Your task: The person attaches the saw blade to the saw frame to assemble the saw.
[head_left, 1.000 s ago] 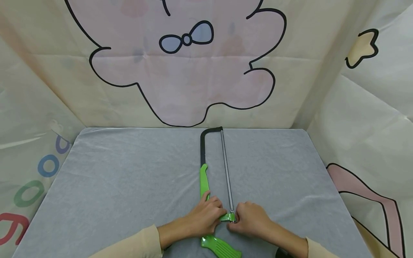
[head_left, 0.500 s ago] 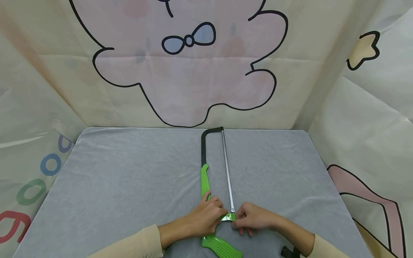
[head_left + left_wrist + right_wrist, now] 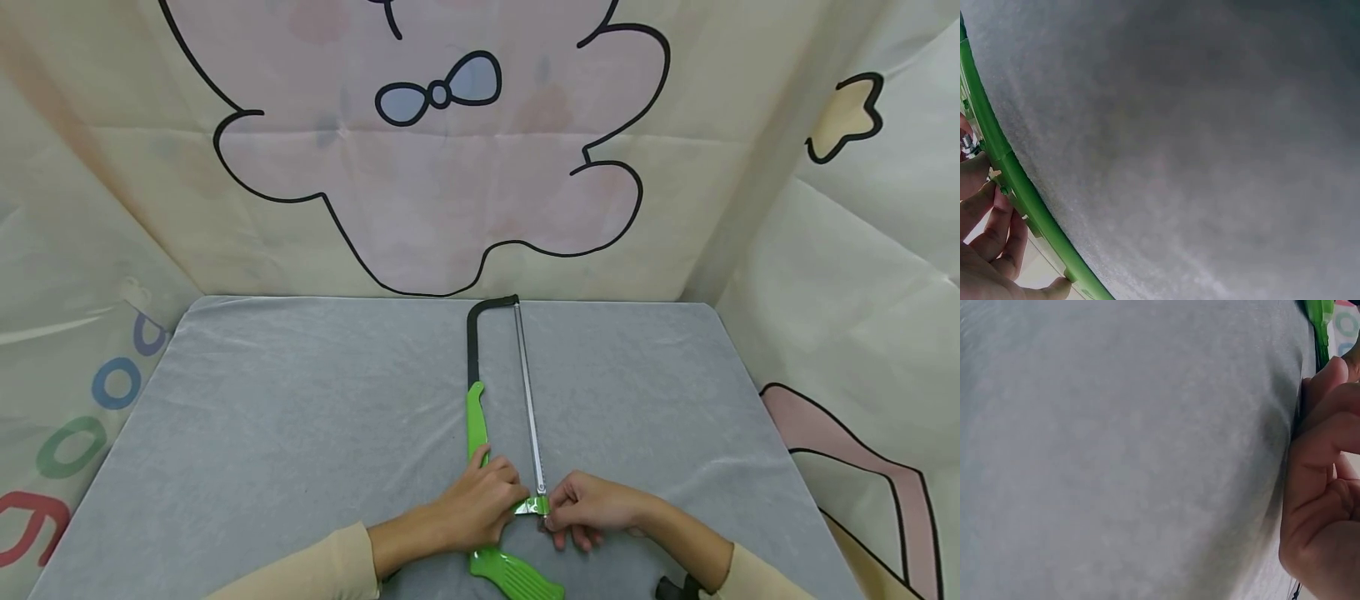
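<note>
A hacksaw (image 3: pixel 476 412) with a black front frame and a green grip lies flat on the grey cloth, its silver blade (image 3: pixel 530 400) on the right side. My left hand (image 3: pixel 480 504) holds the green frame just ahead of the ribbed handle (image 3: pixel 521 577); in the left wrist view its fingers (image 3: pixel 999 228) curl against the green edge. At the blade's near end, beside the green blade holder (image 3: pixel 532 505), my right hand (image 3: pixel 596 507) pinches the small metal tightening screw between thumb and forefinger. A threaded bit of that screw (image 3: pixel 967 142) shows in the left wrist view. The right fingertips mostly cover it.
The grey cloth-covered table (image 3: pixel 337 400) spreads around the saw. Printed fabric walls (image 3: pixel 300 242) stand behind it and at both sides. A black strap piece (image 3: pixel 671 588) sits by the right sleeve.
My right hand has turned and shifted slightly right, its lower fingers loosening from a tighter curl while thumb and forefinger stay at the screw. The left hand and hacksaw keep their places.
</note>
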`<state>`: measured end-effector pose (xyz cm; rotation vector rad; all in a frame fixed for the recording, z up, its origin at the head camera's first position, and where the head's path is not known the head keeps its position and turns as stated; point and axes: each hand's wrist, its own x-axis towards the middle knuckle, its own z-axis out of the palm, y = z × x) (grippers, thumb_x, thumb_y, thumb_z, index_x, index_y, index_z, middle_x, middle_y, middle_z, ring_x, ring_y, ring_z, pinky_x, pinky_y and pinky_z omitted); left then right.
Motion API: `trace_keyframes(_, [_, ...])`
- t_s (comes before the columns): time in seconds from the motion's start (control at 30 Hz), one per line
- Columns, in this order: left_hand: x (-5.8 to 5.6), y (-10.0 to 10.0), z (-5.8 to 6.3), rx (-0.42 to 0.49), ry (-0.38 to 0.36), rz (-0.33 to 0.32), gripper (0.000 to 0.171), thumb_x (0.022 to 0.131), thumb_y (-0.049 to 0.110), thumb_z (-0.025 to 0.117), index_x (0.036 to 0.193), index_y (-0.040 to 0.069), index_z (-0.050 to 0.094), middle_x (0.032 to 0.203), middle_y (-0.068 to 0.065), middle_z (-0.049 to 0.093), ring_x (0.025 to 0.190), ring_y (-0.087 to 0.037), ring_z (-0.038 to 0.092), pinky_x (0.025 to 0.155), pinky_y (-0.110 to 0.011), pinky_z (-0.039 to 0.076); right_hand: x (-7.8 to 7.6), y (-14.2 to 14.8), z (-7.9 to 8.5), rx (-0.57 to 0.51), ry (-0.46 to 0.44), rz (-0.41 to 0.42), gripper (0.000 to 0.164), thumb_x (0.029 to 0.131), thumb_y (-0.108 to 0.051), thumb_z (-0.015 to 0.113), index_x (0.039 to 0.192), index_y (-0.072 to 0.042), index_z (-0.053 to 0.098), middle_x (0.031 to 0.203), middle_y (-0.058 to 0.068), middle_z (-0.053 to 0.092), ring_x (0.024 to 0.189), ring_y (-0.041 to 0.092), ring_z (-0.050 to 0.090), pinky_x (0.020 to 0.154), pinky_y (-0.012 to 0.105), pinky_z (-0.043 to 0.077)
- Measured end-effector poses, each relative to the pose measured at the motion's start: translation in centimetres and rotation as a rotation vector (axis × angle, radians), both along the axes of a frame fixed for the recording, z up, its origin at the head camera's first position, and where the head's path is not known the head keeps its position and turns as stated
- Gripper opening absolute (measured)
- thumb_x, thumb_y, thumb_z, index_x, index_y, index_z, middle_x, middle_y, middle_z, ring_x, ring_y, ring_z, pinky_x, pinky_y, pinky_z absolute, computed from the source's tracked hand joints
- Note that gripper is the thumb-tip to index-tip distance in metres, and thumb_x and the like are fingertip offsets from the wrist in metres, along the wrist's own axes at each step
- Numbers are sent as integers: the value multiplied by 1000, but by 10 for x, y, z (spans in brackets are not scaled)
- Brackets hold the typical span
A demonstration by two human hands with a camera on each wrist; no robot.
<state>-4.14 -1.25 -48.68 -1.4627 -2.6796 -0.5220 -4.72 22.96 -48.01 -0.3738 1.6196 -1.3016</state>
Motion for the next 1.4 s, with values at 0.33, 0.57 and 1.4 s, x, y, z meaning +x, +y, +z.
trace_keyframes(0.33, [0,1,0,-17,-10,0,20,76,13,78,94,19,73,90,7,62,97,-11,55,101,-58,39,0,4,-4,-56,-12,20,20,95,-5,56,100,12,66,79,16,69,50,5,53,42,17,37])
trace_keyframes(0.57, [0,1,0,-16,-8,0,20,75,13,77,93,19,73,89,7,62,97,-11,55,101,-58,39,3,1,0,-28,63,7,22,96,-8,59,91,13,66,71,9,66,47,4,52,41,17,37])
trace_keyframes(1.4, [1,1,-3,-11,10,8,19,75,12,77,92,19,73,89,7,61,96,-11,54,101,-57,39,29,-40,22,609,1069,-130,49,69,-41,81,50,-23,39,47,-19,29,43,-2,27,38,20,24])
